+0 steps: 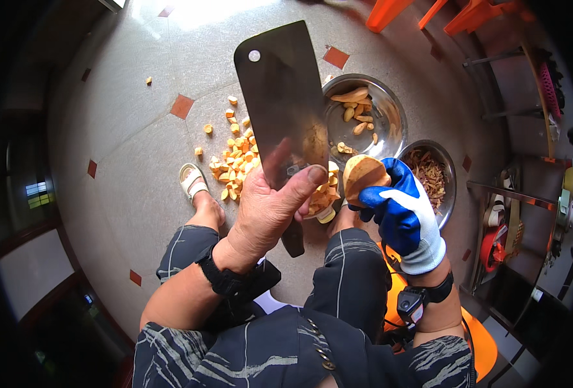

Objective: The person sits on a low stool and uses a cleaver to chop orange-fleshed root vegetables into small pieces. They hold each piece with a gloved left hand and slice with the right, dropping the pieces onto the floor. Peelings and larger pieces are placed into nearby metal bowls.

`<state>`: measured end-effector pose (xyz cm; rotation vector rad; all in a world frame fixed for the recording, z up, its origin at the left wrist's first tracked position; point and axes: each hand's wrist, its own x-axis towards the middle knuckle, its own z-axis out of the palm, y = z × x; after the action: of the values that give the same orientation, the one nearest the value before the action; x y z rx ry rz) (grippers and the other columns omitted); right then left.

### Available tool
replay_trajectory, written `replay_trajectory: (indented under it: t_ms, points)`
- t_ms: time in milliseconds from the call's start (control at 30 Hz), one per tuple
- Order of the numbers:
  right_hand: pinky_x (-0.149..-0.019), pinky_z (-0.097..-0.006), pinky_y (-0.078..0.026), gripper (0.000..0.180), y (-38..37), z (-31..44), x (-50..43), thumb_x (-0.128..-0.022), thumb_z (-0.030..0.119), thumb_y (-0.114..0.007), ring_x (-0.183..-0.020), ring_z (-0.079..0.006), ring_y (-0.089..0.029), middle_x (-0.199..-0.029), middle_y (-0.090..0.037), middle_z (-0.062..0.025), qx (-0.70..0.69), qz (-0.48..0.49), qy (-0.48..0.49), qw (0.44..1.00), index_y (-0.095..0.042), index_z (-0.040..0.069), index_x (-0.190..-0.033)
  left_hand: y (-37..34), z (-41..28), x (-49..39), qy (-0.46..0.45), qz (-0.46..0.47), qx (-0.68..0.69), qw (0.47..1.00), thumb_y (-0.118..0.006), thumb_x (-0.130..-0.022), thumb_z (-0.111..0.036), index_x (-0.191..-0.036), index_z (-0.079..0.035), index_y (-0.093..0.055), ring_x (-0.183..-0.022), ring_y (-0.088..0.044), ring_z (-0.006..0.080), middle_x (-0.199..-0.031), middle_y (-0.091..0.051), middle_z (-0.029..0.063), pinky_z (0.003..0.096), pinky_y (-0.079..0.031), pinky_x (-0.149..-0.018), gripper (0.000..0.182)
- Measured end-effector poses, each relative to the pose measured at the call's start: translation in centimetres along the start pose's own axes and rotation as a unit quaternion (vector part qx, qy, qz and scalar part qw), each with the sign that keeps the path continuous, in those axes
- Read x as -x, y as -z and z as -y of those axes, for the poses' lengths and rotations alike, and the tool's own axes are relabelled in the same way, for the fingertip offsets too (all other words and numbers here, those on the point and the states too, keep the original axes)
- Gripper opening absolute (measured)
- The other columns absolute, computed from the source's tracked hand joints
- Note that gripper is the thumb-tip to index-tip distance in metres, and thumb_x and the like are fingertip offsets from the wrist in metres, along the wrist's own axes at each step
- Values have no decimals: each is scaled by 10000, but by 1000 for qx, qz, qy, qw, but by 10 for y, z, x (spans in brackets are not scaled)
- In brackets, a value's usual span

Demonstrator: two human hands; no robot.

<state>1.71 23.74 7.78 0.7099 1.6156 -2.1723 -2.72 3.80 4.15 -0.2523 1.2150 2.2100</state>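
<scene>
My bare left hand (276, 203) grips a wide cleaver (281, 97); its dark blade points away from me, and its handle shows below my palm. In my right hand (402, 213), covered by a blue-and-white coated work glove, is a thick piece of peeled tuber, seemingly sweet potato (364, 177). The cleaver and the piece are apart. Orange-yellow cut chunks (238, 155) lie heaped on the floor, partly hidden behind the blade. More chunks (322, 196) show between my hands; what lies under them is mostly hidden.
Beyond my right hand, a steel basin (399, 114) holds peeled tubers. Another basin (452, 184) beside it contains peelings (424, 169). Loose chunks (208, 129) are scattered on the tiled floor (136, 194). Orange plastic stools (388, 14) stand far right, and a rack (509, 194) with shoes at right.
</scene>
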Motion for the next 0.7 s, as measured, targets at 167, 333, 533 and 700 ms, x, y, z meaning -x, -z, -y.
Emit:
replay_trajectory:
  t_ms: [167, 333, 533, 700]
  points:
    - [-708, -240, -500, 430, -54, -12, 23, -783, 186, -747, -804, -119, -594, -961, -608, -67, -8, -55, 20, 998, -535, 14, -1115, 1, -10, 23, -59, 27, -93, 994, -729, -850, -126, -1206, -26, -592, -870, -616, 84, -1018, -663, 28, 225, -507, -753, 394]
    - [-763, -235, -522, 529, -76, -37, 8, -815, 140, -744, -878, -117, -622, -1040, -629, -81, -40, -1, 66, 997, -483, 28, -1261, 25, -10, 23, -113, -23, -135, 984, -694, -866, -64, -1105, -52, -655, -867, -612, 84, -967, -669, 16, 235, -514, -751, 243]
    - [-609, -219, -482, 504, -62, -56, -18, -873, 194, -664, -726, -107, -612, -939, -654, -60, -99, 66, -24, 993, -478, 59, -1322, 50, 8, 4, -290, 16, -384, 876, -683, -849, -37, -1027, -31, -650, -788, -622, 182, -913, -649, 84, 261, -496, -693, 181]
    - [-590, -206, -475, 456, -38, -56, -26, -866, 186, -643, -690, -91, -592, -872, -628, -23, -155, 31, -3, 987, -516, 76, -1290, 56, -1, 8, -368, -9, -548, 751, -663, -810, 12, -1023, -31, -654, -786, -637, 284, -889, -630, 134, 323, -518, -668, 218]
